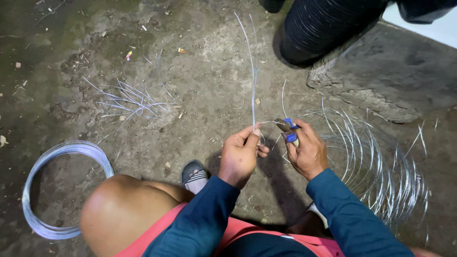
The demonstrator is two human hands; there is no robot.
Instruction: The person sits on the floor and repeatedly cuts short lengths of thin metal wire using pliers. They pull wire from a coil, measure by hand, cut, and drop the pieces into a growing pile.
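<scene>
Silvery steel wire strands [253, 71] are standing up from centre frame toward the top edge, pinched at their lower end by the left hand [240, 154], whose thumb and forefinger are closing tightly on them. The right hand [307, 152], just beside it, is gripping blue-handled pliers [288, 128], their nose pointing left at the wire's base. A loose wire coil [381, 162] is sprawling at right on the concrete floor [200, 76]. A tight wire coil [57, 190] is lying lower left; cut wire pieces [131, 102] are scattering upper left.
</scene>
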